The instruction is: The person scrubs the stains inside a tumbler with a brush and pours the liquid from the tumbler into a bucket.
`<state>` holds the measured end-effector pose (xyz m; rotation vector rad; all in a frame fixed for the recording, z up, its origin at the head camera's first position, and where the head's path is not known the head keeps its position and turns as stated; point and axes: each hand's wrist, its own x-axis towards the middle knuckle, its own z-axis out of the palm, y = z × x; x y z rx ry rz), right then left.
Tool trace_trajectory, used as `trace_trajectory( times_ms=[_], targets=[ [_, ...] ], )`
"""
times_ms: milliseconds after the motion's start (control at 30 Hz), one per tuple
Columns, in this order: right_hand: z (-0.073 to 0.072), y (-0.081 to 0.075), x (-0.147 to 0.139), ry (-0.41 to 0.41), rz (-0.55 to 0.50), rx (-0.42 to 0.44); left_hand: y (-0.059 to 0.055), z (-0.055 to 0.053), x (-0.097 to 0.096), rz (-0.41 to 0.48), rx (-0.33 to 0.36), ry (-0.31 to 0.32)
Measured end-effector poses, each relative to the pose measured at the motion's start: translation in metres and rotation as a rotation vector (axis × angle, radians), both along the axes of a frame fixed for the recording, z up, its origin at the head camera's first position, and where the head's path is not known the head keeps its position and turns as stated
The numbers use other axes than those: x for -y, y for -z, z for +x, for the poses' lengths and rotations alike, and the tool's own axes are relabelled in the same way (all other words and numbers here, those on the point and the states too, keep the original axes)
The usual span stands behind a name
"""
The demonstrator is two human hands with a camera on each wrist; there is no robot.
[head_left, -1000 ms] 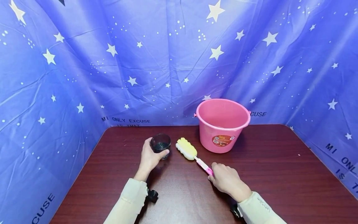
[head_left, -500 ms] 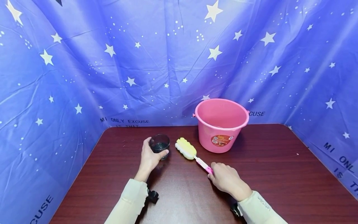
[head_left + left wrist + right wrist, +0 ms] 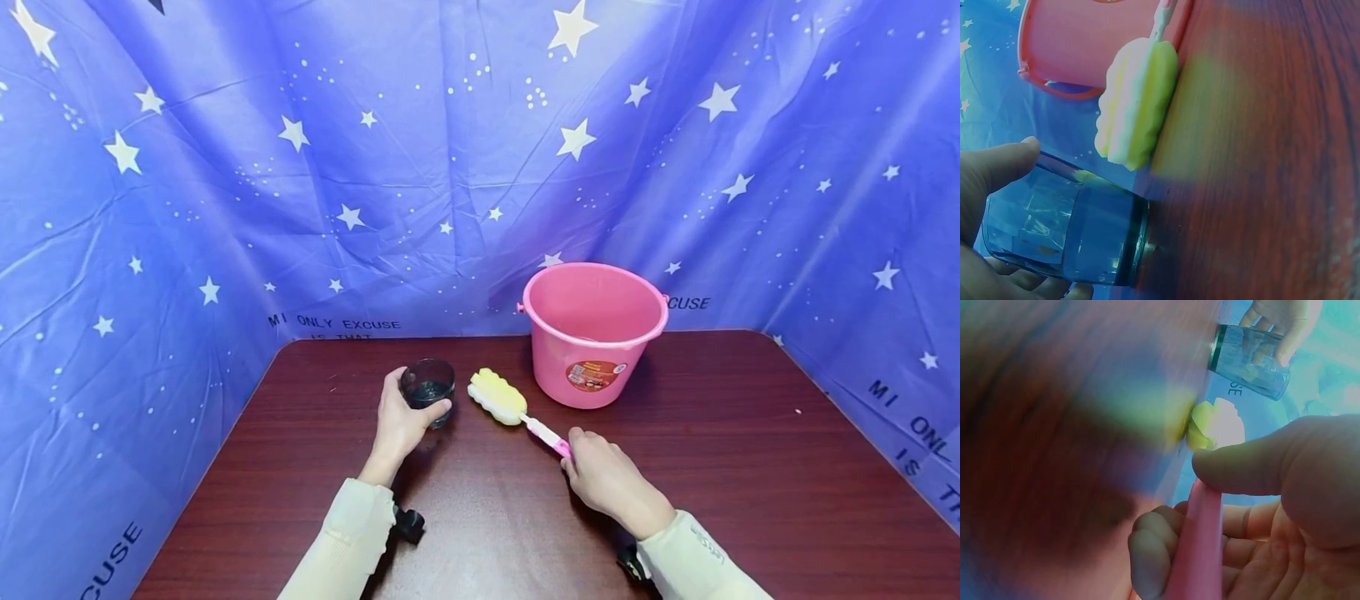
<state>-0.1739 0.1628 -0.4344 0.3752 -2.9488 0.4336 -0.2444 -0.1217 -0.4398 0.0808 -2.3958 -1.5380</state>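
My left hand [image 3: 401, 423] grips a clear, dark-tinted drinking glass [image 3: 429, 385] by its side, thumb in front and fingers behind. The glass is upright, its base at or very near the tabletop. To its right, my right hand [image 3: 611, 477] holds a sponge cup brush by its pink and white handle [image 3: 549, 437]. The brush's scalloped yellow and white sponge head [image 3: 1136, 103] points toward the glass, apart from it. In the right wrist view, thumb and curled fingers wrap the pink handle [image 3: 1200, 550]; the sponge is partly hidden by the thumb.
A pink bucket [image 3: 588, 375] with an orange-red label stands behind the brush, toward the back right of the dark red wooden table [image 3: 750, 467]. A blue star-patterned cloth [image 3: 420, 192] hangs around the back and sides.
The view has shifted slightly. My right hand and the brush have risen a very little in the frame. The left hand keeps its hold on the glass, nearly still.
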Motion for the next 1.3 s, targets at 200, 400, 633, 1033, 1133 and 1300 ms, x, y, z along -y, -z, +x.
trace_trajectory(
  times_ms=[200, 400, 633, 1033, 1133, 1300],
  targets=[
    [-0.0009, 0.0004, -0.0004, -0.001, 0.002, -0.034, 0.0005, -0.0005, 0.0009, 0.005, 0.01, 0.011],
    [-0.0003, -0.0032, -0.0017, 0.019, -0.008, -0.058, 0.0006, -0.001, 0.0005, 0.004, -0.002, 0.024],
    [-0.0011, -0.006, -0.0027, 0.049, -0.013, -0.052, 0.0002, -0.0011, -0.0001, 0.017, 0.015, 0.019],
    [-0.005, -0.0063, -0.004, 0.078, -0.027, -0.05, 0.0001, -0.0007, -0.0002, 0.038, 0.025, 0.015],
    [-0.005, -0.006, -0.0038, 0.083, -0.034, -0.055, 0.0003, -0.0009, 0.0, 0.038, 0.008, 0.016],
    [-0.0048, -0.0064, -0.003, 0.086, -0.046, -0.069, 0.0008, -0.0008, 0.0005, 0.041, 0.001, 0.018]
  ],
)
